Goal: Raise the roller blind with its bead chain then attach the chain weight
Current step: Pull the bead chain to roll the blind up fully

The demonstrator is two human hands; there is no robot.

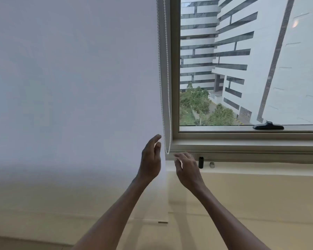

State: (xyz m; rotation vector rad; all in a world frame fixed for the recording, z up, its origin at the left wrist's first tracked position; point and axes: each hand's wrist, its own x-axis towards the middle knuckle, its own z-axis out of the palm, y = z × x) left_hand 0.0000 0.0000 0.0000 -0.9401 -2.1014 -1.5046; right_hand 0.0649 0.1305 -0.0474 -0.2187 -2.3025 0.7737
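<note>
White bead chain (164,87) hangs looped between empty, loose-fingered left hand (150,159) and right hand (187,168).

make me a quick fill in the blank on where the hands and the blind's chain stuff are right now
1. The bead chain hangs in a loop along the ____ edge of the roller blind.
2. The left hand and right hand are both ____, gripping nothing.
3. The black cylinder stands on the ledge beside a smaller ____ one.
4. The chain's bottom loop hangs ____ the two hands.

Missing words: right; open; silver; between
</note>
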